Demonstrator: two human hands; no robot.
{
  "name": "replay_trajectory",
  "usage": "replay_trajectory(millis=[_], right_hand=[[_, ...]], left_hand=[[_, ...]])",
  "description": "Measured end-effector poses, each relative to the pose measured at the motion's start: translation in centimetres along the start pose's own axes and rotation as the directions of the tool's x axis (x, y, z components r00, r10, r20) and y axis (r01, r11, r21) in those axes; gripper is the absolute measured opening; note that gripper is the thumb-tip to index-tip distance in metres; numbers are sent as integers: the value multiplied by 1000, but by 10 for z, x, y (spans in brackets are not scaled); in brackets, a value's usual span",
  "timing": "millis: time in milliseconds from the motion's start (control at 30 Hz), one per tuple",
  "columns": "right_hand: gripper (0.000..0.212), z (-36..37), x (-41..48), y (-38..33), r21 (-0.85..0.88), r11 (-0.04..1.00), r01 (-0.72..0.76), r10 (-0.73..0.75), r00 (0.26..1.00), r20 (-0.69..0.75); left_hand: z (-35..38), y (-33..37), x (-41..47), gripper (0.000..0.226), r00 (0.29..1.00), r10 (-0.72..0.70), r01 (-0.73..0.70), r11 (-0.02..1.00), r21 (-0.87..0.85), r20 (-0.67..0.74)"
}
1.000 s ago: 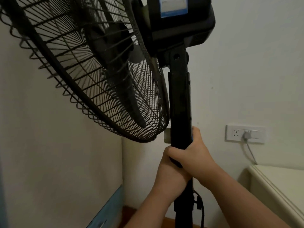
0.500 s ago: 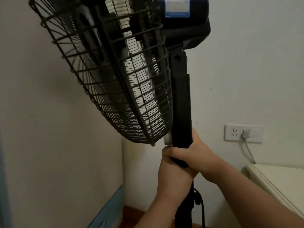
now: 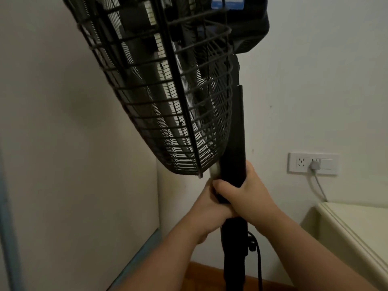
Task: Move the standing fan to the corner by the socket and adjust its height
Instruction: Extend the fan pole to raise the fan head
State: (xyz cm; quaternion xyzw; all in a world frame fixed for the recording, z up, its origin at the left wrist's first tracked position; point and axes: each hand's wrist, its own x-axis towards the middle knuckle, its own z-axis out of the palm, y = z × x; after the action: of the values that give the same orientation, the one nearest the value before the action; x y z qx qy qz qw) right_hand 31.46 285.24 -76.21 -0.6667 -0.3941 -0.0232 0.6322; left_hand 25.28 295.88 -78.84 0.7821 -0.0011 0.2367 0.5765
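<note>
Swung edge-on just now, the fan point(image 3: 168, 91) — left hand point(image 3: 206, 210) and right hand point(image 3: 251, 196) grip its pole point(image 3: 235, 133); height-setting probably wants steady lifting.

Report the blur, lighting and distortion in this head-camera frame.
Head view: the fan grille is motion-smeared, worst near the top, while the wall socket, the left hand and the right hand gripping the pole look sharp; head view: light is dim and soft, the left wall shadowed, no glare; head view: slight wide-angle bowing at the left edge.
</note>
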Motion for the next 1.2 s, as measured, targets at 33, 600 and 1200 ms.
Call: replay_trajectory(millis=[33,600,1200], right_hand=[[45,5,-6,0,-12,1000,11,-11,998,-62],[47,7,-29,1,-405,914,-1,-92,973,-211],[45,-20,-17,9,-136,990,24,-21,999,24]], left_hand=[[1,-2,0,50,1000,-14,14,1000,8,5],[12,1,-9,40,998,12,-5,996,93,-68],[37,0,-10,52,947,90,-57,992,113,-309]])
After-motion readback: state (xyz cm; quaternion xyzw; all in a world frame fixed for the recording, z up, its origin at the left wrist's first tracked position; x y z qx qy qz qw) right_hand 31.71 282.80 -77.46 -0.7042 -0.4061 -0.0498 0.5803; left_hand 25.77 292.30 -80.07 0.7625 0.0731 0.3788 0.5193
